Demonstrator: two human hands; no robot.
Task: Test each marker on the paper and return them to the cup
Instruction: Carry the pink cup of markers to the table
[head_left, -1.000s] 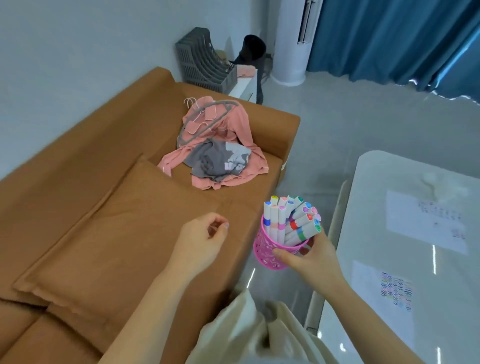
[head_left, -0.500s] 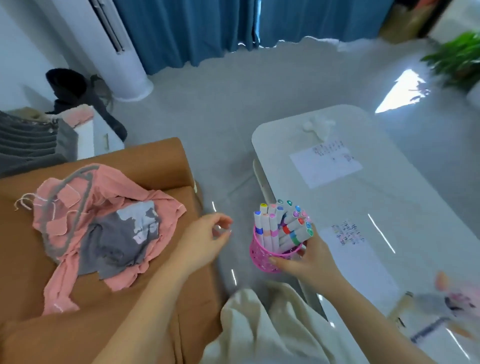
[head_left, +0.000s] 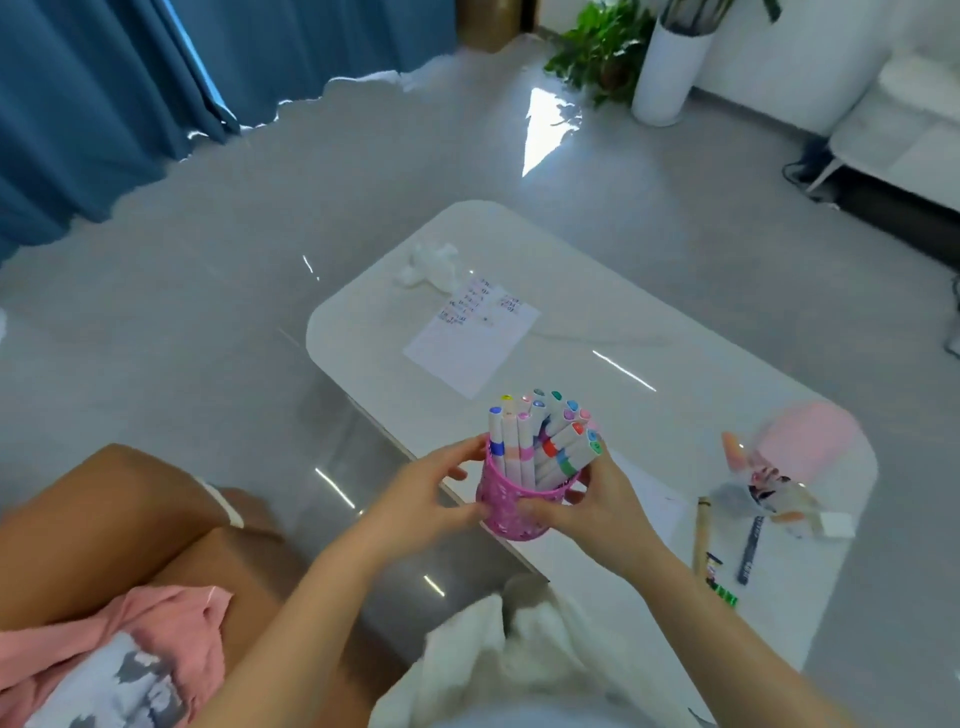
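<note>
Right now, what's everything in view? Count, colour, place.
cup: 1, pink mesh, held at the table's near edge
markers: a dozen or so, white with coloured caps, in the cup
table: 1, glossy white, centre
paper: 2 sheets, white, one far on the table, one near, partly behind the right hand
tissue: 1, white, crumpled, table's far end
clutter: pink and grey, blurred, table's right end
sofa: 1, brown, lower left
clothes: pink and grey, on the sofa
curtain: blue, upper left
plant: 1, green, top right
left hand: holds the cup's left side
right hand: holds the cup's right side
</note>
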